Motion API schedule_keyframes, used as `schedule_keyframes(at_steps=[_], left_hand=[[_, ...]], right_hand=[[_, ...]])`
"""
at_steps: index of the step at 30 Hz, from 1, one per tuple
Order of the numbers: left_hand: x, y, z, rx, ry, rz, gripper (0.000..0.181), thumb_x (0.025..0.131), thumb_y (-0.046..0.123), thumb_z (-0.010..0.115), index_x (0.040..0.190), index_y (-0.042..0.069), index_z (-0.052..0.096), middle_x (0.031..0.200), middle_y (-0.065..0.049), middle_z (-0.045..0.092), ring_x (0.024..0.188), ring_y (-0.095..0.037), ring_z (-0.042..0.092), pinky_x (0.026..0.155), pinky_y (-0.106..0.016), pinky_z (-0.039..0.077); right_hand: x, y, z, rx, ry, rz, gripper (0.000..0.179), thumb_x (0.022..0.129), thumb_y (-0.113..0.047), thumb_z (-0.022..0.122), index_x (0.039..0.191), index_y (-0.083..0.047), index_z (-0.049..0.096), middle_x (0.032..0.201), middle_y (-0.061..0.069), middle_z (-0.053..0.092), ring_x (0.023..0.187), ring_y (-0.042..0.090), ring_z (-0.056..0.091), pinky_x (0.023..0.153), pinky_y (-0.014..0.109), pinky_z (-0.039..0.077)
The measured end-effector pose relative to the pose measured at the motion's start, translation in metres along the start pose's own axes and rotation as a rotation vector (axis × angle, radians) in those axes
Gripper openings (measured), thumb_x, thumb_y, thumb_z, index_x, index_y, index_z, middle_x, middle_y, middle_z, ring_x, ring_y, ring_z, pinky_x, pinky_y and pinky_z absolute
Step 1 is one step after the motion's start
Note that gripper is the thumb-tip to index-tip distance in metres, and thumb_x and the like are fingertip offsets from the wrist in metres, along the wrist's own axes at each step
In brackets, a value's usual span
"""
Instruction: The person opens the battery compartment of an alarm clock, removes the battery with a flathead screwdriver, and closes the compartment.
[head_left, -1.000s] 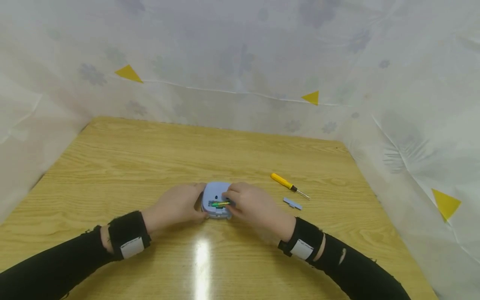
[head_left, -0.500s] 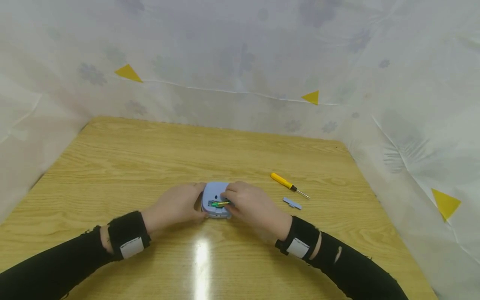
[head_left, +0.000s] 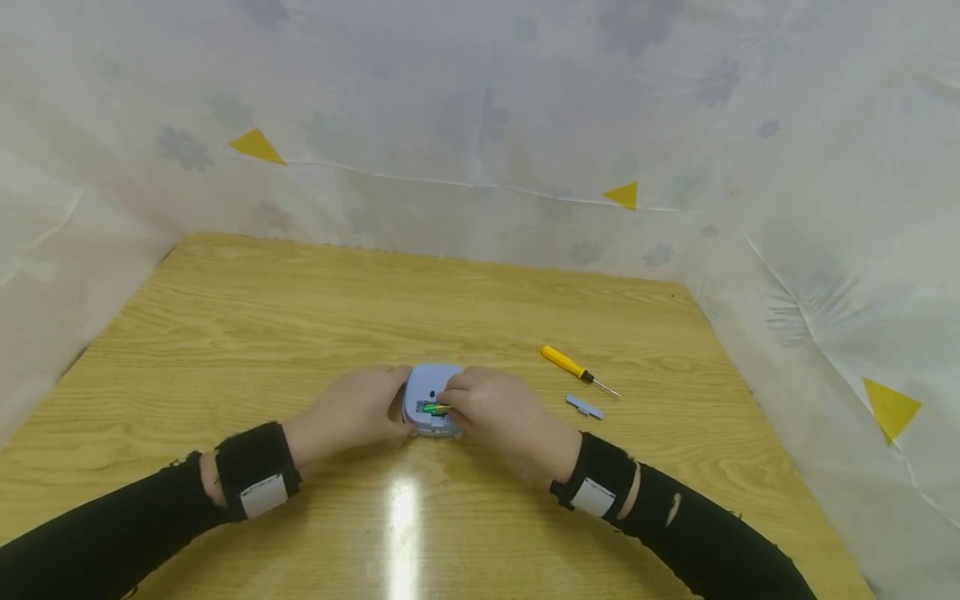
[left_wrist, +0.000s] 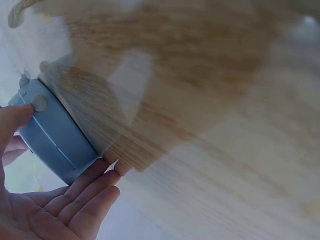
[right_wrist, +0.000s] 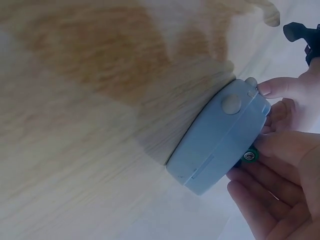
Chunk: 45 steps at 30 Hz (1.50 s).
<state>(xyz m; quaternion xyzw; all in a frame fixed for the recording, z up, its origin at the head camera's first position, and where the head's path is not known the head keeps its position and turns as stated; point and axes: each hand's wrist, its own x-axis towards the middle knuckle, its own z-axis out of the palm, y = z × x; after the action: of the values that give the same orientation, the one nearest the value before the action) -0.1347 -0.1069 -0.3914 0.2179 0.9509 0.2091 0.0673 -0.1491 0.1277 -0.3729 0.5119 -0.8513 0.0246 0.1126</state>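
Observation:
A light blue, rounded plastic device (head_left: 431,375) lies on the table, its open battery compartment facing up. My left hand (head_left: 356,407) holds it by the left side. In the left wrist view the thumb touches the device (left_wrist: 60,135) near a round knob, with other fingers at its far end. My right hand (head_left: 502,410) pinches a green battery (head_left: 432,408) at the compartment, from the right. The right wrist view shows the end of the battery (right_wrist: 249,155) under the thumb, beside the device's face. Fingers hide part of the compartment, so how deep the battery sits is unclear.
To the right on the wooden table (head_left: 300,300) lies a yellow-handled screwdriver (head_left: 566,363). Just in front of it is a small light blue battery cover (head_left: 584,407). Pale patterned sheeting (head_left: 450,100) stands behind the table and along its sides.
My right hand's fingers have shifted slightly left over the compartment, covering more of the battery. The left hand and the device stay in place.

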Motion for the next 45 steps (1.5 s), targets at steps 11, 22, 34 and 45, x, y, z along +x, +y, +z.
schedule_keyframes(at_steps=[11, 22, 34, 45], left_hand=[[0.0, 0.001, -0.002, -0.007, -0.013, -0.022, 0.079, 0.084, 0.032, 0.09, 0.146, -0.004, 0.057, 0.136, -0.02, 0.072, 0.118, -0.028, 0.072, 0.103, -0.05, 0.061], [0.0, 0.001, -0.003, 0.001, -0.009, -0.015, 0.081, 0.084, 0.032, 0.09, 0.147, -0.005, 0.055, 0.137, -0.021, 0.071, 0.12, -0.031, 0.072, 0.103, -0.05, 0.061], [0.001, 0.002, -0.004, -0.017, -0.02, -0.032, 0.08, 0.082, 0.032, 0.091, 0.146, -0.002, 0.057, 0.13, -0.016, 0.074, 0.106, -0.021, 0.071, 0.096, -0.047, 0.064], [-0.002, 0.003, -0.002, -0.034, -0.022, -0.038, 0.08, 0.083, 0.032, 0.09, 0.148, -0.002, 0.056, 0.136, -0.018, 0.072, 0.12, -0.03, 0.072, 0.103, -0.051, 0.061]], right_hand=[[0.004, -0.002, -0.004, -0.17, -0.043, -0.098, 0.019, 0.092, -0.013, 0.083, 0.111, -0.013, 0.083, 0.102, -0.003, 0.081, 0.094, 0.008, 0.074, 0.087, 0.019, 0.062], [0.009, -0.007, -0.01, -0.266, -0.116, -0.089, 0.019, 0.093, -0.014, 0.082, 0.112, -0.016, 0.084, 0.101, -0.005, 0.082, 0.089, 0.007, 0.073, 0.082, 0.019, 0.063], [0.01, -0.007, -0.011, -0.29, -0.115, -0.073, 0.017, 0.089, -0.01, 0.083, 0.105, -0.017, 0.084, 0.092, -0.007, 0.079, 0.083, 0.007, 0.072, 0.074, 0.019, 0.062], [0.009, -0.007, -0.008, -0.219, -0.063, -0.079, 0.011, 0.089, -0.009, 0.083, 0.098, -0.016, 0.085, 0.086, -0.006, 0.077, 0.078, 0.007, 0.07, 0.07, 0.018, 0.06]])
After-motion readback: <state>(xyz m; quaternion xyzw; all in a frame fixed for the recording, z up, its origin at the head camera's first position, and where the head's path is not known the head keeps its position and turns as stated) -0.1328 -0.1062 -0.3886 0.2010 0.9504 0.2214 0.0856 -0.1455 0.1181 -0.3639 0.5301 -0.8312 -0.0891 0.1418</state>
